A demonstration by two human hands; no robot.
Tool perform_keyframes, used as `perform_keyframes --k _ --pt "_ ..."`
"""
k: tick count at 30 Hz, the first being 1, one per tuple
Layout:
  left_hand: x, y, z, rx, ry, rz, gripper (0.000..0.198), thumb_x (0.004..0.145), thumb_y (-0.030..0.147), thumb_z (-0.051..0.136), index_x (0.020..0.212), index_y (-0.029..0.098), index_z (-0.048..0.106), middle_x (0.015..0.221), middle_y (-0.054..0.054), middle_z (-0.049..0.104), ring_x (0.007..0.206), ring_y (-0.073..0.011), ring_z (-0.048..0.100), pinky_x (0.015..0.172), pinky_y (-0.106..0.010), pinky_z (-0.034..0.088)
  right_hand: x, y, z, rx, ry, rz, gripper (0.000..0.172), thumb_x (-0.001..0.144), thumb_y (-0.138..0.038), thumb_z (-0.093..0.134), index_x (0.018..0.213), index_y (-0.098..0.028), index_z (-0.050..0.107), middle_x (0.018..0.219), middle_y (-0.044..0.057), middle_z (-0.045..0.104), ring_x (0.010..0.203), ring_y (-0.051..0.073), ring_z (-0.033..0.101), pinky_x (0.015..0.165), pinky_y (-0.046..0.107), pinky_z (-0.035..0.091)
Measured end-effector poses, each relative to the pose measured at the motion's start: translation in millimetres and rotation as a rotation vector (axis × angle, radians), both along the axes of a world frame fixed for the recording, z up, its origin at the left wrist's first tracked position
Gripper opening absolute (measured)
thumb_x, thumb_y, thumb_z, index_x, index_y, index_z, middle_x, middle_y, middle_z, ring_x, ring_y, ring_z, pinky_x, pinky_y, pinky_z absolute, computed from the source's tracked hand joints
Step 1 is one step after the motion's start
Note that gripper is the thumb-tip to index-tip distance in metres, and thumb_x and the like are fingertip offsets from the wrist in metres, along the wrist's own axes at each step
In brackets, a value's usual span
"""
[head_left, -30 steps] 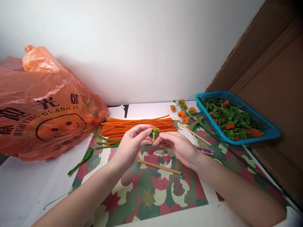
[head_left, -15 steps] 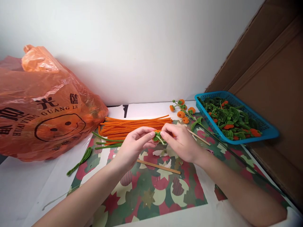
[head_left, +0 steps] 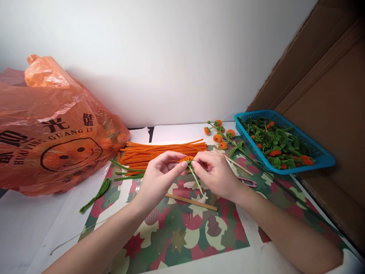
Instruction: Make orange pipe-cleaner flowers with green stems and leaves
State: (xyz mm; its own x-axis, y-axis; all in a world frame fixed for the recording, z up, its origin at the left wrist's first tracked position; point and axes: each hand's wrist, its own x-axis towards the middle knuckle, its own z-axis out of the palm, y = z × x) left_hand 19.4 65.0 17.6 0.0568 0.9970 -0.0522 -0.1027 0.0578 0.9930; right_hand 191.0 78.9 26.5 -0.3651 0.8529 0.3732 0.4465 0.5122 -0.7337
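Observation:
Between my two hands is a small orange pipe-cleaner flower [head_left: 186,159] with a green stem [head_left: 197,180] that slants down toward me. My left hand [head_left: 162,170] pinches it from the left with thumb and fingers. On the other side, my right hand [head_left: 214,172] closes its fingertips on the green part under the bloom. Just behind the hands lies a bundle of orange pipe cleaners [head_left: 162,150]. Several green pipe cleaners [head_left: 129,174] lie left of my left hand. Below the hands a flat wooden stick [head_left: 194,202] rests on the patterned mat [head_left: 176,232].
An orange plastic bag [head_left: 65,133] bulges at the left, near a looped green piece [head_left: 97,194]. At the right, a blue basket [head_left: 285,171] holds green and orange pieces beside a cardboard box [head_left: 322,95]. A finished flower spray [head_left: 224,137], a thin stick [head_left: 238,165] and pink scissors [head_left: 249,182] lie right.
The flower has turned in my fingers: more of its orange bloom faces up, and its green stem now points down toward me. Both hands have shifted slightly and still grip it.

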Motion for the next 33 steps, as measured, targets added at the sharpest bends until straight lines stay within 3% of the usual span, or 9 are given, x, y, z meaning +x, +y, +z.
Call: perform_keyframes --k 7,14,21,27,33 --pt "1.5 2.8 -0.1 -0.087 -0.126 0.029 0.026 0.071 0.033 0.076 0.087 0.017 0.065 0.089 -0.002 0.065 0.074 -0.0122 0.064 0.067 -0.026 0.059 0.7 -0.7 -0.4 -0.170 0.039 0.029 0.028 0.090 -0.024 0.046 0.063 -0.019 0.042 0.057 -0.004 0.044 0.054 0.009 0.038 0.053 0.024 0.028" --pt "4.4 -2.3 0.3 0.147 0.031 0.007 0.022 0.077 0.033 0.072 0.092 0.019 0.066 0.096 -0.005 0.068 0.086 -0.0171 0.067 0.078 -0.030 0.058 -1.3 -3.6 0.0 -0.186 0.020 0.022 0.031 0.089 -0.022 0.044 0.060 -0.020 0.034 0.054 -0.005 0.038 0.052 0.009 0.034 0.053 0.025 0.026" --pt "3.2 -3.7 2.5 0.282 0.153 0.055 0.019 0.079 0.032 0.070 0.090 0.019 0.064 0.091 -0.005 0.068 0.085 -0.0164 0.067 0.076 -0.027 0.057 1.8 -0.2 0.3 -0.050 -0.006 0.073 0.034 0.091 -0.024 0.042 0.058 -0.020 0.034 0.055 -0.003 0.039 0.056 0.011 0.037 0.056 0.025 0.029" --pt "4.0 -6.6 -0.4 0.335 0.171 0.077 0.017 0.077 0.031 0.071 0.084 0.018 0.062 0.089 -0.005 0.067 0.087 -0.0174 0.066 0.078 -0.029 0.057 -3.5 -3.8 0.1 0.053 0.041 -0.028 0.034 0.083 -0.018 0.046 0.052 -0.019 0.032 0.049 -0.004 0.035 0.051 0.010 0.034 0.055 0.026 0.028" --pt "2.3 -8.4 -2.6 0.419 0.243 0.080 0.010 0.079 0.027 0.067 0.083 0.019 0.064 0.090 -0.006 0.067 0.087 -0.0178 0.065 0.078 -0.029 0.057 -5.5 -4.9 -2.5 0.053 0.080 -0.050 0.032 0.082 -0.017 0.047 0.052 -0.019 0.035 0.050 -0.004 0.039 0.051 0.010 0.037 0.054 0.025 0.028"
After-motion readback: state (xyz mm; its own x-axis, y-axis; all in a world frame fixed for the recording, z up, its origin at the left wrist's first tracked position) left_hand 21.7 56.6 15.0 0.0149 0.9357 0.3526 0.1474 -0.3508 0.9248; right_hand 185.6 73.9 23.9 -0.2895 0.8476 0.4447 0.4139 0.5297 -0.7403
